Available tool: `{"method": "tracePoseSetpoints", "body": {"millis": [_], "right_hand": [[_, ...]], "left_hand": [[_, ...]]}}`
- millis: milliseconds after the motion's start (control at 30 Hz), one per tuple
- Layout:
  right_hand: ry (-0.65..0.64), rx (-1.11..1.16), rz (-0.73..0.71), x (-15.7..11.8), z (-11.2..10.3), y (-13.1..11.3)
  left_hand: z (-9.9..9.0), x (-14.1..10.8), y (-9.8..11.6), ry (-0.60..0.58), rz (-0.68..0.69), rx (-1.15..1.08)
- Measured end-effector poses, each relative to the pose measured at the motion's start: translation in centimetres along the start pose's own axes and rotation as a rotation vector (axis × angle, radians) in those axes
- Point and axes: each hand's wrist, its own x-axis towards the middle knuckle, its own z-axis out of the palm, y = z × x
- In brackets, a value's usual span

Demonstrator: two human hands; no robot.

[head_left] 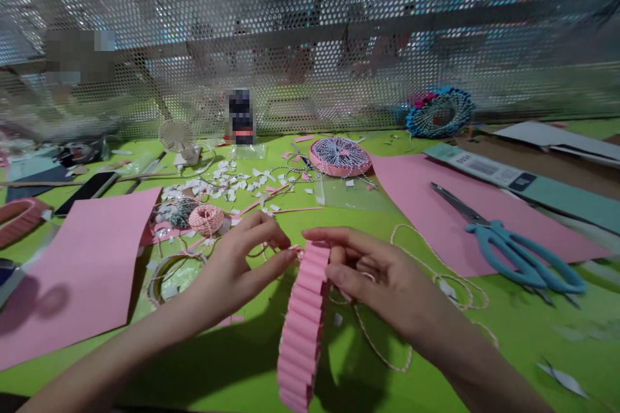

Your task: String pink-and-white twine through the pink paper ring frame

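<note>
Now | left hand (232,271) grip pinching pleated pink paper strip (301,329) | right hand (372,277) likewise | teal label (484,174) seemingly unreadable

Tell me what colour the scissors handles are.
The scissors handles are teal, best seen in the head view.

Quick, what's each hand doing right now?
Left hand: closed, pinching the top of the pleated pink strip.
Right hand: closed, holding the same strip from the other side.
</note>
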Motion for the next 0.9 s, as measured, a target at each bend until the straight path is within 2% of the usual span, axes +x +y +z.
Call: {"method": "tracePoseSetpoints", "body": {"millis": [100, 267, 400, 600, 800, 900], "right_hand": [[0.016, -0.183, -0.015, 0.0, 0.4, -0.6], [0.073, -0.501, -0.037, -0.1, 1.1, -1.9], [0.051, -0.661, -0.098, -0.4, 1.0, -2.4], [-0.005, -0.661, -0.027, -0.5, -0.1, -2.7], [0.026, -0.584, 0.054, -0.6, -0.9, -2.1], [0.020, -0.519, 0.074, -0.6, -1.2, -1.9]], "left_hand": [[0.0, -0.2, -0.1, 0.017, -0.039, -0.187], [0.0, -0.6, 0.4, 0.078, -0.187, -0.477], [0.0, -0.6, 0.6, 0.138, -0.289, -0.728], [-0.8, 0.1, 0.0, 0.270, -0.278, -1.086], [-3.7, 1.2, -1.1, 0.485, -0.299, -1.197], [-5.4, 1.8, -2.4, 0.551, -0.295, -1.210]]}}
